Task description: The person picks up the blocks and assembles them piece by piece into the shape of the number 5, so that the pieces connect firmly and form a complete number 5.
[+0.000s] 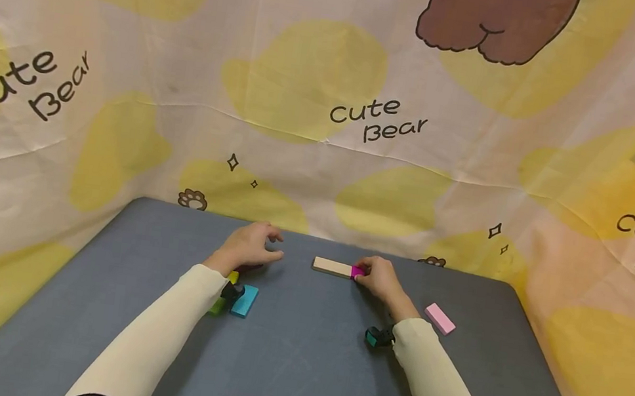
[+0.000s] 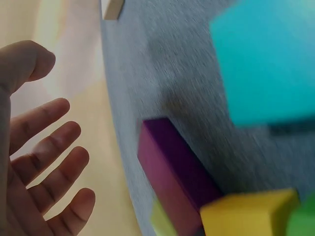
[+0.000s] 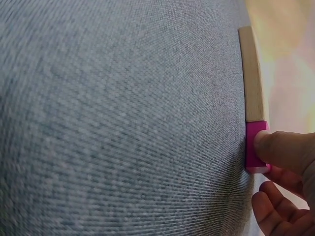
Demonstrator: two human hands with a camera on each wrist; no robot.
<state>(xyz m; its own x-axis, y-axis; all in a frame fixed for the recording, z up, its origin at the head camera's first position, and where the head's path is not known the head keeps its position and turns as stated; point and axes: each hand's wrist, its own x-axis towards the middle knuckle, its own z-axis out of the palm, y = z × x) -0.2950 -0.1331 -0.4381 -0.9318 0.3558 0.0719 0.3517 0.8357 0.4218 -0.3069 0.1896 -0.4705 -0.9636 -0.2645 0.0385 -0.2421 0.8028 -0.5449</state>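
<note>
Right hand (image 1: pixel 381 280) pinching the magenta block (image 3: pixel 251 147)
Keep it flush with the pale block (image 1: pixel 333 266) left of that hand (left hand (image 1: pixel 249 244), fingers spread, holds nothing).

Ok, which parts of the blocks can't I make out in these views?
Purple block: head view, mostly hidden by the left hand.
Green block: left wrist view, cut off by right and bottom edges.
Blue block: left wrist view, blurred, cut off by right edge.
Magenta block: right wrist view, partly covered by the right hand.
</note>
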